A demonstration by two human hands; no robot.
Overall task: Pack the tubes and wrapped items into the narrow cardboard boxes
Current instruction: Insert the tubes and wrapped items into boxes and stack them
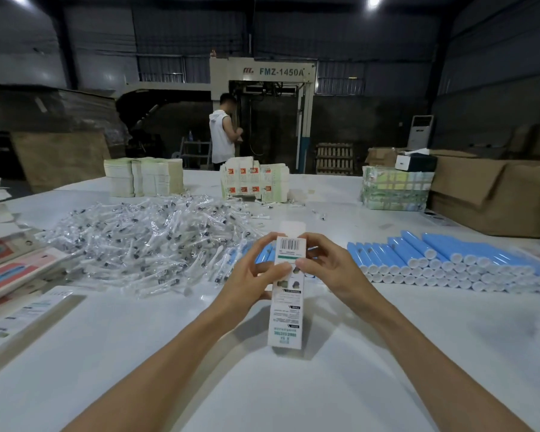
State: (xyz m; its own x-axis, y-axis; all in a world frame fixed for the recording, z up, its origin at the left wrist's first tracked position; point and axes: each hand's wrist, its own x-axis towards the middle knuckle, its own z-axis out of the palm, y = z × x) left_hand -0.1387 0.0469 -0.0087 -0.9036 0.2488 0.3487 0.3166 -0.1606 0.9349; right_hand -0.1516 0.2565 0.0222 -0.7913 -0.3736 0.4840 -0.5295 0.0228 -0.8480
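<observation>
Right over the middle of the tabletop (293,385) I've got one narrow cardboard box (286,310) pinched between both hands, its far flap sticking up open. My left hand (250,275) wraps the left edge and my right hand (328,266) clamps the right edge near the top, fingers closed on the box. Can't tell if anything's inside it yet.

Progress-wise, I'd say barely dented: the heap of wrapped items (150,238) to my left is huge, crinkly clear plastic sleeves with little white stems inside. On my right sits a neat stack of blue tubes (449,263), smooth, round, white-capped ends facing me. Flat unfolded boxes (142,177) wait in bundles at the far side, so loads left to do.

The box itself is thin matte card, white with printed text and a barcode, long and skinny.
</observation>
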